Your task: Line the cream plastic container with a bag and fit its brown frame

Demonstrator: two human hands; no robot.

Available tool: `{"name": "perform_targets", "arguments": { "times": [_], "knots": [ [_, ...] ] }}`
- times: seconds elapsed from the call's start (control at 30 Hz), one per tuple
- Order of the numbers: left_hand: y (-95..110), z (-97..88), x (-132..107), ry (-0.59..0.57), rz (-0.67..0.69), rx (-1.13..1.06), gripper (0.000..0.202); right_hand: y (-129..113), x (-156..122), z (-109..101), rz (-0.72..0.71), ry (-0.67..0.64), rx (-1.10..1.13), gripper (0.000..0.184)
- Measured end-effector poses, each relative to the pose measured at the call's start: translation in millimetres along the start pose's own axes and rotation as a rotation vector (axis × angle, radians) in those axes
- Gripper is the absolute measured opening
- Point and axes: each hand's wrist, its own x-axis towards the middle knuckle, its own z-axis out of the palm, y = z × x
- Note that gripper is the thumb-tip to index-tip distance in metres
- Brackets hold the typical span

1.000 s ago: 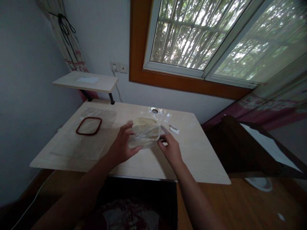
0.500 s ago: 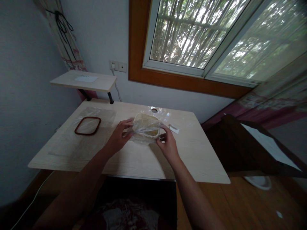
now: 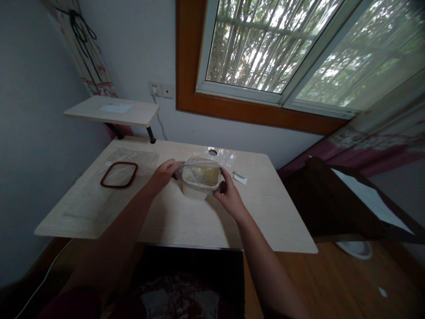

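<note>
A cream rounded-rectangular container (image 3: 194,192) sits near the middle of the desk. Clear plastic film (image 3: 201,175) lies stretched across its top, crinkled and shiny. At the left side, my left hand (image 3: 164,173) is closed, pinching the film's edge. My right hand (image 3: 230,194) curls around the right end, thumb and fingers closed on the film beside the container's rim; whether it also grips the rim I cannot tell. Farther left, a red-brown rounded-square ring (image 3: 102,178) rests flat on a clear plastic sheet (image 3: 88,204).
A small white piece of card (image 3: 239,178) lies right of the container. The desk (image 3: 265,212) has a cable hole (image 3: 212,152) at the back. A raised shelf (image 3: 142,114) with a paper (image 3: 115,108) stands back left. Dark furniture (image 3: 325,208) is at the right.
The film, bunched across the container before, is now spread flatter over its top. My left hand has moved slightly left and up; my right hand stays near the right end.
</note>
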Motion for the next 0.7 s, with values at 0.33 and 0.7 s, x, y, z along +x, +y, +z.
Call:
{"name": "perform_targets", "arguments": {
  "times": [0.33, 0.7],
  "knots": [
    [-9.0, 4.5, 34.8, 0.139, 0.019, 0.328, 0.026, 11.0, 18.4, 1.4, 0.148, 0.155, 0.107, 0.073],
    [-20.5, 13.8, 31.4, 0.008, -0.173, 0.151, 0.033, 22.9, 28.3, 14.1, 0.118, 0.005, 0.042, 0.033]
  ]
}}
